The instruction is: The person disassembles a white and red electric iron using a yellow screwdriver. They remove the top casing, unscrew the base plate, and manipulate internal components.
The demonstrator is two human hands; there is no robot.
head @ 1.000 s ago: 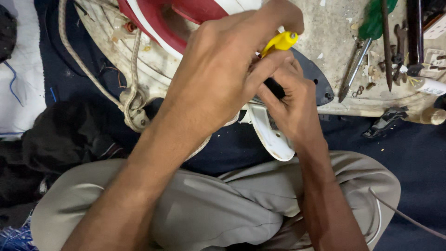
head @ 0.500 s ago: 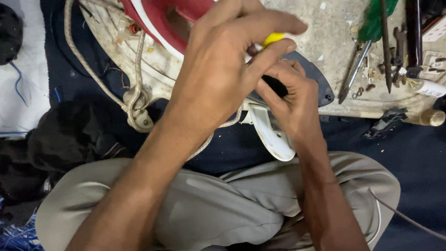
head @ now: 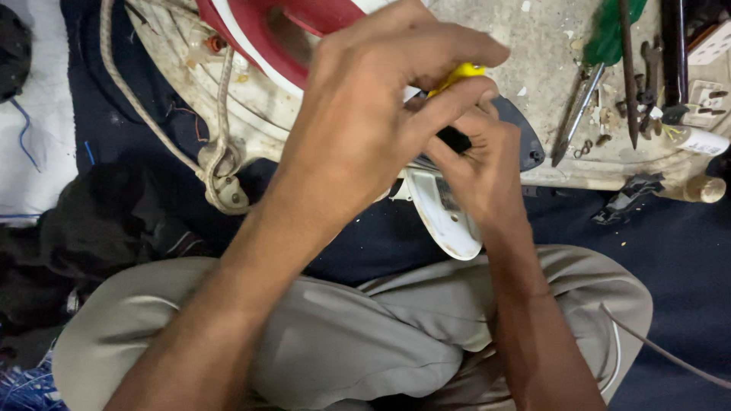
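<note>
My left hand point(head: 373, 114) is closed around a screwdriver with a yellow handle point(head: 459, 74), of which only the handle's tip shows between my fingers. Just below it, my right hand point(head: 480, 164) pinches a small black part point(head: 457, 139) against a white plastic housing point(head: 445, 217) with a dark grey plate point(head: 518, 133). The screwdriver's shaft and tip are hidden by my hands. Behind them lies a red and white appliance body point(head: 266, 38). Both hands hover over my crossed legs in beige trousers point(head: 343, 335).
A braided cord point(head: 221, 152) loops at the left of a worn white board point(head: 533, 46). A green-handled screwdriver point(head: 609, 34), pliers and other metal tools lie at the upper right. Dark cloth point(head: 91, 228) sits at the left, a thin wire point(head: 662, 350) at the right.
My left hand has shifted slightly and turned over the yellow handle, covering more of it. The right hand stays in place on the black part.
</note>
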